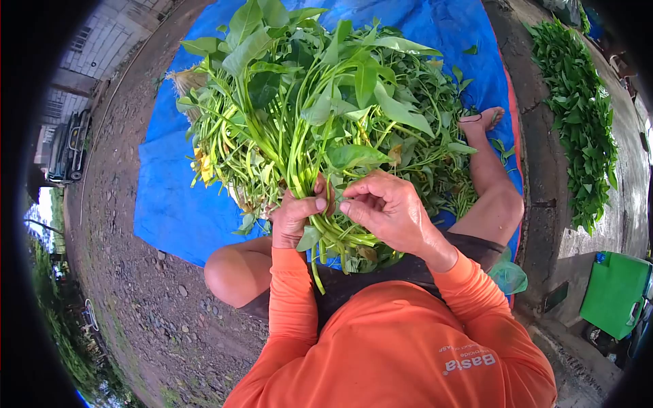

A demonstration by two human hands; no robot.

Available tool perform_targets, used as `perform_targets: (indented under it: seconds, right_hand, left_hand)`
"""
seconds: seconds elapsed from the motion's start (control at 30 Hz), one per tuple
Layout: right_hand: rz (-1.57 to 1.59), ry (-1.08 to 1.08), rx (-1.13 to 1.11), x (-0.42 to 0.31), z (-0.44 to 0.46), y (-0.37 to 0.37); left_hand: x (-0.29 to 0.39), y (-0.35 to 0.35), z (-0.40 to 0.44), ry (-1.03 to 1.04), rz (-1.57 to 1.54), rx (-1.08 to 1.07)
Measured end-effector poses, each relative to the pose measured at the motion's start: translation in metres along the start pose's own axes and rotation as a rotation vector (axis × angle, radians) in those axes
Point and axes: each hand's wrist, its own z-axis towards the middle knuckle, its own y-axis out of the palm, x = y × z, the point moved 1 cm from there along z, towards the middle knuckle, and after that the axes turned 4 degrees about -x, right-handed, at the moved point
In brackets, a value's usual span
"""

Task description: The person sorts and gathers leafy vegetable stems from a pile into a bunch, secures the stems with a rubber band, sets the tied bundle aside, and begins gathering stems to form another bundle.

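My left hand [299, 212] is wrapped around the stems of a bunch of leafy greens that looks like water spinach [297, 160]. The leaves fan upward and away from me, while the cut stem ends hang below my fist over my lap. Close to its right is my right hand [394, 207], thumb and fingertips drawn together in a pinch beside the stems. Whatever lies between those fingertips is too small to make out. Behind the bunch spreads a large heap of the same greens [435, 112], some leaves yellowed.
A blue tarp [173, 204] lies under the heap and my bent legs. More greens [575, 115] are laid out on concrete at right, near a green box [615, 292]. A green plastic bag [509, 275] sits by my hip. Gravel [170, 319] and a parked vehicle [68, 146] are at left.
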Motion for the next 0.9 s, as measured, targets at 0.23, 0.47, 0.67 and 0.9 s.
perform_targets:
  seconds: [0.23, 0.47, 0.67, 0.9]
  right_hand:
    - [0.228, 0.07, -0.005, 0.037, 0.009, 0.019]
    - [0.563, 0.283, 0.015, 0.045, -0.006, 0.008]
    - [-0.135, 0.116, 0.109, 0.04, -0.025, -0.003]
    - [-0.452, 0.08, -0.094, 0.025, -0.041, 0.023]
  left_hand:
    - [0.005, 0.008, -0.005, 0.037, 0.09, -0.03]
    - [-0.008, -0.006, 0.015, 0.045, -0.217, -0.07]
    - [-0.011, -0.019, 0.025, 0.038, -0.279, -0.001]
    - [-0.012, -0.016, 0.031, 0.123, -0.235, 0.147]
